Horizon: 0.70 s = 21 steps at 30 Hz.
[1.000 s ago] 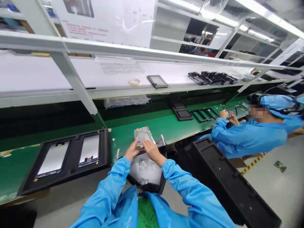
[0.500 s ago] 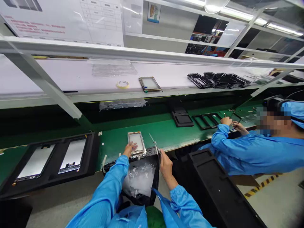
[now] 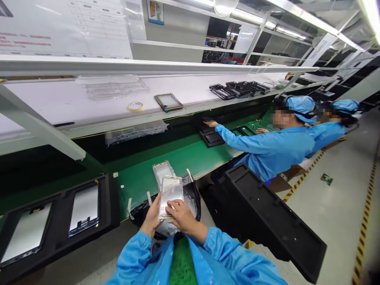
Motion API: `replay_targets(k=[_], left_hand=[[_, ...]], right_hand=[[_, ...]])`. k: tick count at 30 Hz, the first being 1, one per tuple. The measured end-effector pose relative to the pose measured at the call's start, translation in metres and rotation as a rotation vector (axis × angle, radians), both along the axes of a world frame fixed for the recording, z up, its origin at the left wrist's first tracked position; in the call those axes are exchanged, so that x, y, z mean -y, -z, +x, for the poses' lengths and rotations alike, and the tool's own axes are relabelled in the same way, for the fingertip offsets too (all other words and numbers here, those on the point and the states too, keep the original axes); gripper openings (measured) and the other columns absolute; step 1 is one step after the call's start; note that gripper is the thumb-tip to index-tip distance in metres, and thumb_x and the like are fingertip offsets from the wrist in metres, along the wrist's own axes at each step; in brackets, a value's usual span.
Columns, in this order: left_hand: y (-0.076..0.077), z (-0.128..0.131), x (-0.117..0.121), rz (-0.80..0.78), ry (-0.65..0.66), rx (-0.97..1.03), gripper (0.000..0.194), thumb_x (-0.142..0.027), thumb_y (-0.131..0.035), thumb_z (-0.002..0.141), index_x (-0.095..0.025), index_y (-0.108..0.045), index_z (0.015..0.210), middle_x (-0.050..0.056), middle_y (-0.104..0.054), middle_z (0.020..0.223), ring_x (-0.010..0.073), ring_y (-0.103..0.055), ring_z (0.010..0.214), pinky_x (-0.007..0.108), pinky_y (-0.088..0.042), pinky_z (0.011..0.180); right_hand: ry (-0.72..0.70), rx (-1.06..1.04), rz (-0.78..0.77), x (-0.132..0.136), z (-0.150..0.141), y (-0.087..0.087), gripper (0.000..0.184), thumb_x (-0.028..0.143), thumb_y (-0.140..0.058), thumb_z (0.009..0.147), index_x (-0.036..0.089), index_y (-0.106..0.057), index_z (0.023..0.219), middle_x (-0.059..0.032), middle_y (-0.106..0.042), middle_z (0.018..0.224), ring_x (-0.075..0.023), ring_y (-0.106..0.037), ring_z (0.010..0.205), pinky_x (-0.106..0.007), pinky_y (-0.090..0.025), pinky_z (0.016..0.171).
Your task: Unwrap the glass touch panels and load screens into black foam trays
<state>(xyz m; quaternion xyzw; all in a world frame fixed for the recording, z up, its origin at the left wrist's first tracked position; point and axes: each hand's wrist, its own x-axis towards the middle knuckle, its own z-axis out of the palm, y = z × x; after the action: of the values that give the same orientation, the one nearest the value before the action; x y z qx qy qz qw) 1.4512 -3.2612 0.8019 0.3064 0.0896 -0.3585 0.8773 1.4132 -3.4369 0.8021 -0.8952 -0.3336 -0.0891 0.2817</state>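
I hold a thin silver-framed screen panel [image 3: 170, 193] upright over a black bag [image 3: 190, 194] lined with clear film, at the near edge of the green belt [image 3: 190, 158]. My left hand [image 3: 152, 211] grips the panel's lower left edge. My right hand [image 3: 181, 215] closes on its bottom edge from the right. A small stack of similar panels [image 3: 162, 170] lies on the belt just behind it. Blue sleeves cover both my arms.
A black tray [image 3: 107, 198] with two screen panels sits on the belt at left. A long black tray [image 3: 267, 213] leans at right. Two people in blue work further along; one hand [image 3: 210, 123] reaches a black tray [image 3: 212, 138]. The white shelf carries tape [image 3: 135, 106], a framed panel [image 3: 168, 101] and black frames [image 3: 237, 89].
I lifted one panel off the stack and brought it toward me over the bag; my right hand moved onto it from the bag's edge. The neighbouring person reached out to the black tray.
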Motion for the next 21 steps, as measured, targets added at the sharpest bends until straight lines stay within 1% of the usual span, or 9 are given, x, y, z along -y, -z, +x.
replay_targets(k=[2,5,8,12,14,16,18,19,21], left_hand=[[-0.005,-0.021,-0.014,-0.092,0.044,-0.048,0.054,-0.054,-0.048,0.097,-0.023,-0.051,0.143,0.012,-0.072,0.104,0.0303,-0.072,0.092,0.044,-0.060,0.078],[-0.005,-0.046,-0.029,-0.128,0.047,-0.088,0.054,-0.051,-0.052,0.097,-0.029,-0.046,0.146,0.008,-0.071,0.096,0.0278,-0.073,0.088,0.041,-0.061,0.074],[-0.002,-0.062,-0.038,-0.086,0.005,-0.079,0.059,-0.053,-0.053,0.096,-0.030,-0.041,0.149,0.009,-0.070,0.107,0.0262,-0.072,0.087,0.038,-0.060,0.069],[-0.002,-0.073,-0.048,-0.001,-0.032,-0.056,0.061,-0.057,-0.052,0.096,-0.030,-0.041,0.150,0.012,-0.068,0.117,0.0234,-0.071,0.083,0.036,-0.059,0.065],[-0.003,-0.076,-0.055,0.021,-0.038,-0.052,0.064,-0.059,-0.051,0.095,-0.031,-0.039,0.151,0.014,-0.067,0.123,0.0240,-0.071,0.085,0.038,-0.060,0.069],[-0.005,-0.080,-0.062,0.033,-0.040,-0.045,0.068,-0.060,-0.053,0.094,-0.031,-0.035,0.153,0.016,-0.065,0.129,0.0268,-0.072,0.091,0.041,-0.061,0.073],[-0.007,-0.087,-0.069,0.041,-0.033,-0.012,0.074,-0.056,-0.063,0.090,-0.030,-0.035,0.154,0.017,-0.064,0.133,0.0307,-0.071,0.101,0.046,-0.061,0.081],[-0.009,-0.091,-0.072,0.049,-0.026,0.017,0.078,-0.050,-0.070,0.087,-0.030,-0.035,0.154,0.018,-0.063,0.135,0.0329,-0.070,0.107,0.048,-0.060,0.085],[-0.013,-0.101,-0.077,0.089,-0.006,0.086,0.086,-0.035,-0.081,0.080,-0.028,-0.036,0.153,0.018,-0.062,0.138,0.0364,-0.066,0.115,0.052,-0.057,0.092]], right_hand=[[-0.087,-0.135,0.005,-0.007,-0.007,-0.003,0.058,0.049,-0.078,0.081,0.026,-0.063,0.132,-0.0095,-0.058,0.137,-0.0261,-0.054,0.121,-0.042,-0.049,0.102],[-0.135,-0.247,0.059,-0.012,-0.014,-0.002,0.063,0.052,-0.083,0.074,0.024,-0.064,0.127,-0.0095,-0.058,0.129,-0.0239,-0.053,0.117,-0.038,-0.047,0.101],[-0.175,-0.272,0.079,-0.018,-0.023,-0.004,0.049,0.046,-0.079,0.081,0.023,-0.065,0.121,-0.0077,-0.060,0.120,-0.0208,-0.055,0.112,-0.033,-0.048,0.095],[-0.219,-0.129,-0.038,-0.033,-0.041,-0.010,0.018,0.035,-0.062,0.096,0.021,-0.065,0.107,-0.0064,-0.063,0.109,-0.0184,-0.057,0.103,-0.028,-0.049,0.085],[-0.227,-0.034,-0.109,-0.042,-0.051,-0.008,0.013,0.028,-0.054,0.100,0.020,-0.063,0.103,-0.0068,-0.063,0.104,-0.0177,-0.058,0.098,-0.026,-0.048,0.079],[-0.229,0.022,-0.137,-0.050,-0.058,-0.002,0.015,0.025,-0.048,0.101,0.018,-0.061,0.100,-0.0076,-0.064,0.100,-0.0178,-0.060,0.093,-0.026,-0.048,0.075],[-0.181,-0.008,-0.095,-0.055,-0.060,0.004,0.015,0.026,-0.047,0.101,0.017,-0.060,0.099,-0.0085,-0.066,0.095,-0.0184,-0.063,0.085,-0.027,-0.048,0.070],[-0.125,-0.068,-0.039,-0.057,-0.058,0.006,0.014,0.026,-0.048,0.100,0.017,-0.059,0.098,-0.0083,-0.067,0.091,-0.0183,-0.064,0.080,-0.027,-0.048,0.067],[0.032,-0.258,0.147,-0.054,-0.047,0.004,0.011,0.026,-0.048,0.098,0.019,-0.056,0.095,-0.0049,-0.067,0.080,-0.0163,-0.063,0.067,-0.026,-0.047,0.060]])
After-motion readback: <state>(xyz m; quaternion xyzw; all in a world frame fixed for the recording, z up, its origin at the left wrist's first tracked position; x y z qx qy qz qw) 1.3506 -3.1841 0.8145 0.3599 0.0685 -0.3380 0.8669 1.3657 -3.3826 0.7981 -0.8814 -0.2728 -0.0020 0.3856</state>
